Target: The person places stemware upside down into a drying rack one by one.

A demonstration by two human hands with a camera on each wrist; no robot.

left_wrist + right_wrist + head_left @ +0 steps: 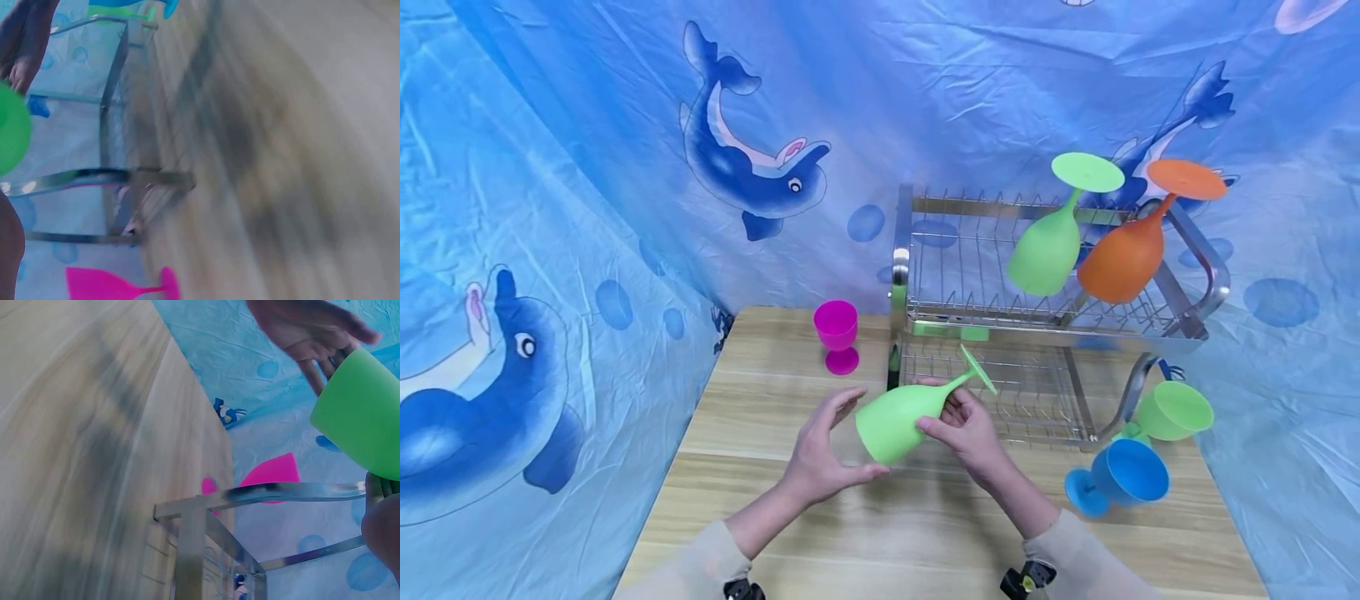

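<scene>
A light green plastic goblet [895, 421] is held tilted above the table, its mouth to the left and its foot to the upper right. My right hand [973, 437] grips it at the bowl's lower end, close to the stem. Beside the rim, my left hand [820, 458] is spread with thumb and fingers apart; whether it touches the rim I cannot tell. In the right wrist view the green goblet [362, 415] covers part of the right fingers. Only a piece of the goblet [12, 128] enters the left wrist view.
A two-tier metal dish rack [992, 325] stands behind my hands. Upside down on its top tier are a green goblet [1048, 250] and an orange goblet [1123, 258]. A magenta goblet [837, 327] stands left of it; blue [1131, 472] and green cups [1176, 411] are at right.
</scene>
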